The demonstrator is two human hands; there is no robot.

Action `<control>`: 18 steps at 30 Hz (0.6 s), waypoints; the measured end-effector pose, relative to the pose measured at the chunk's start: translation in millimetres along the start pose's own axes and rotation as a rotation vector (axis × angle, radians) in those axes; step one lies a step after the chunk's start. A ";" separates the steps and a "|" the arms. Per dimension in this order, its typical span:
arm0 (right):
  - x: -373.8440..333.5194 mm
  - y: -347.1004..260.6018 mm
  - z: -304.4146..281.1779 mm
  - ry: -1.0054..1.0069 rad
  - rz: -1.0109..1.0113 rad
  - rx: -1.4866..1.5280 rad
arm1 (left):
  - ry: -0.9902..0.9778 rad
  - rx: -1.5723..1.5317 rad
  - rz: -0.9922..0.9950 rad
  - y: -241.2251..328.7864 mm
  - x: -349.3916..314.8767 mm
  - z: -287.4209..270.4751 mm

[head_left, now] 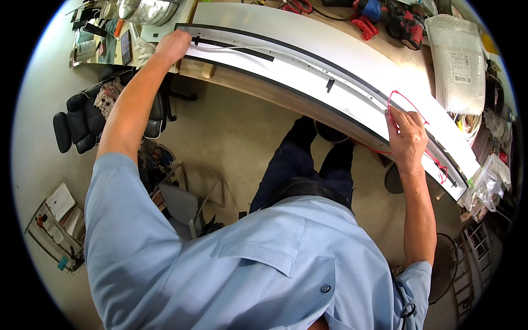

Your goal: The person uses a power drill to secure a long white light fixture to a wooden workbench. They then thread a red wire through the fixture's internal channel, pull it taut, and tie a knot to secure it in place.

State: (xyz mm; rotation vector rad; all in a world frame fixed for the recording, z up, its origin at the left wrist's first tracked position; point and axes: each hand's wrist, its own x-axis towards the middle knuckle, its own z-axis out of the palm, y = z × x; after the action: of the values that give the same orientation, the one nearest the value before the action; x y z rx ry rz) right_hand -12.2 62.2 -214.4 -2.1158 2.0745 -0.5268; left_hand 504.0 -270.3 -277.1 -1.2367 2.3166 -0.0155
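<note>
A long, narrow tray-like frame (352,115), white inside with black edges, lies along the bench front. It looks like a light housing; a thin pale strip (308,65) runs lengthwise in it. My left hand (174,46) is closed at the frame's left end, its fingertips partly hidden, beside a white cable (231,48) and a flat black bar (242,49). Toward the right end, my right hand (408,138) pinches over the frame, with thin red wire (406,96) looping about its fingers. More red wire lies in the frame beyond that hand. A small black clip (330,84) sits mid-frame.
Red-and-black power tools (404,25) and a red clamp-like tool (366,27) lie at the back. A bubble-wrapped package (456,66) stands at the right, above clear plastic bags (487,187). A phone (126,47) lies at the left; black chairs (85,118) and a fan (444,267) stand below.
</note>
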 end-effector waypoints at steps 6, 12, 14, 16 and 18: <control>-2.9 4.7 3.7 -0.009 0.017 -0.013 | -0.125 -0.079 -0.012 7.0 1.6 -19.9; -1.1 7.6 7.3 -0.005 0.033 -0.024 | -0.174 -0.141 0.110 -5.1 -0.2 -23.4; -0.7 8.0 7.6 -0.004 0.032 -0.024 | -0.167 -0.158 0.119 -6.3 0.1 -22.7; -0.8 10.1 7.9 -0.004 0.024 -0.021 | -0.142 -0.159 0.149 -14.6 0.8 -13.3; 0.4 11.7 7.8 -0.009 0.032 -0.042 | -0.153 -0.185 0.125 -17.8 2.0 -10.2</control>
State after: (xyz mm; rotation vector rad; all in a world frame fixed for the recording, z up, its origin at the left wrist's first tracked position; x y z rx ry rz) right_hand -20.6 60.1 -225.5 -2.0993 2.1292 -0.4738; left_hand 512.4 -284.6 -264.9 -1.1341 2.2963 0.3318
